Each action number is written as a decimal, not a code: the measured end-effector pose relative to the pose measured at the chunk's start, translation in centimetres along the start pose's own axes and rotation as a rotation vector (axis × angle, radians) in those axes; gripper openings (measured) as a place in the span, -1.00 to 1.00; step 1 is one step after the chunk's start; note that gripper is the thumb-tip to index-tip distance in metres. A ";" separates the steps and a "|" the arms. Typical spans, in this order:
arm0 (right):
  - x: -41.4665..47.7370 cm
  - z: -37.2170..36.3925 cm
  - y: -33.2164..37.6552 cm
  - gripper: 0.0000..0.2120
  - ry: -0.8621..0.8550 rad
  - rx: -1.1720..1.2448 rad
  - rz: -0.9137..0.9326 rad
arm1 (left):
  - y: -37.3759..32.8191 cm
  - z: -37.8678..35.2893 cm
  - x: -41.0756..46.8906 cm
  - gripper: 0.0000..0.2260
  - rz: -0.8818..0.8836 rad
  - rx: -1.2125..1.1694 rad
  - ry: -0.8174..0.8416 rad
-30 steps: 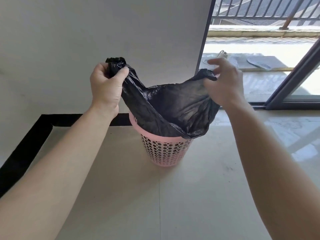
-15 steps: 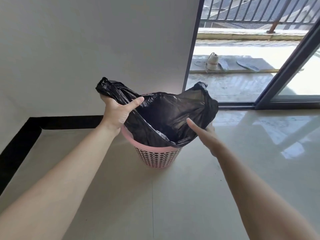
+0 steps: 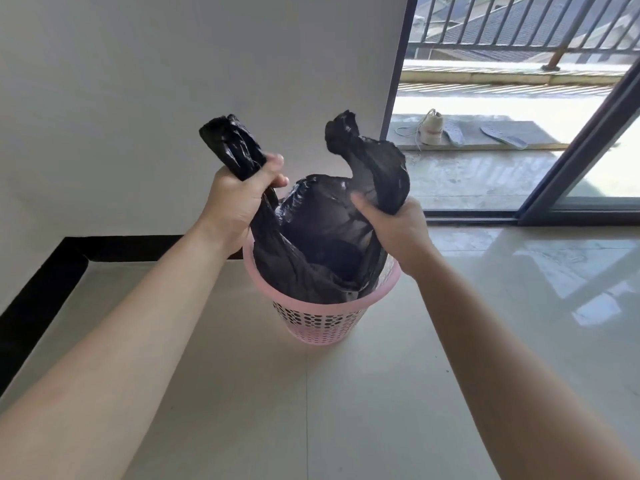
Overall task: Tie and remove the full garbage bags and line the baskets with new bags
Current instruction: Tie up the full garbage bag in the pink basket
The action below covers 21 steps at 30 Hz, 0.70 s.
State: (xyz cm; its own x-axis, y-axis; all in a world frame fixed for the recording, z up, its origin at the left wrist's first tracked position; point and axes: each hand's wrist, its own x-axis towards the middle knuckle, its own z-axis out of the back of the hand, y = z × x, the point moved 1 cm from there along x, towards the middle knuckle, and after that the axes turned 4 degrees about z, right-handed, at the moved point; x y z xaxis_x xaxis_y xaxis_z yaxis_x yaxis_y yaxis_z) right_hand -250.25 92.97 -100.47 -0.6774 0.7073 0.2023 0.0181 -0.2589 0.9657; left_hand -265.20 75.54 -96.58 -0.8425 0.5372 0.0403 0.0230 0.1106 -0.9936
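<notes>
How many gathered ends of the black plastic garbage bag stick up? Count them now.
2. One bag end sticks up from the left hand, the other from the right hand.

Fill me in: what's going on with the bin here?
A person is closing up the black garbage bag that sits in the pink basket on the tiled floor by the wall. The left hand grips one bunched handle and the right hand grips the other, both raised above the rim. The two handles are apart, no knot yet, and the bag's mouth gapes open between them. The bag has not been lifted out.
</notes>
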 end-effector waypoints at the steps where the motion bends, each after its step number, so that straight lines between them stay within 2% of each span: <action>1: -0.1 -0.3 0.2 -0.89 0.048 -0.029 0.011 | -0.2 -0.1 0.0 -0.81 -0.014 0.009 0.042; 2: -0.3 -0.5 0.3 -0.88 0.091 -0.058 0.031 | -0.4 -0.4 -0.3 -0.74 -0.022 0.040 0.074; 4: -0.7 -0.8 0.5 -0.84 0.151 -0.142 0.064 | -0.6 -1.0 -0.7 -0.73 -0.054 0.124 0.089; 6: -0.9 -1.0 0.8 -0.75 0.217 -0.235 0.093 | -0.6 -1.4 -1.0 -0.63 -0.061 0.108 0.082; 7: -1.0 -1.1 0.9 -0.64 0.254 -0.283 0.107 | -0.4 -1.5 -0.9 -0.70 -0.068 0.074 0.090; 9: -1.0 -1.2 0.8 -0.30 0.303 -0.382 0.107 | -0.5 -1.7 -1.5 -0.84 -0.098 0.041 0.110; 11: -1.1 -1.1 0.7 0.01 0.289 -0.448 0.079 | -0.6 -1.7 -1.8 -0.90 -0.116 0.052 0.126; 12: -1.0 -1.1 0.5 -0.01 0.289 -0.457 0.111 | -0.7 -1.6 -1.9 -0.91 -0.096 0.049 0.117; 14: -0.8 -1.0 0.0 -0.44 0.345 -0.487 0.181 | -0.9 -1.0 -1.5 -0.96 -0.049 0.019 0.104; 15: -0.6 -1.0 -0.4 -0.58 0.393 -0.527 0.163 | -1.1 -0.6 -1.3 -0.95 -0.040 -0.006 0.100; 18: -0.3 -0.8 -2.1 -0.46 0.443 -0.793 0.055 | -1.5 0.1 -1.4 -0.90 -0.040 -0.044 0.105; 21: -0.6 -0.9 -3.3 -0.38 0.405 -1.054 0.231 | -1.3 0.5 -1.6 -0.81 0.025 -0.013 0.129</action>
State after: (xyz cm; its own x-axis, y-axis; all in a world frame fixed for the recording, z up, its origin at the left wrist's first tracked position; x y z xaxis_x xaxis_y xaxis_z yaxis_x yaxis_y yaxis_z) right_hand -250.57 92.82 -103.92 -0.9277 0.3581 0.1056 -0.3221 -0.9108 0.2583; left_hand -264.14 74.15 -95.42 -0.7650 0.6433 0.0297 0.0508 0.1062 -0.9931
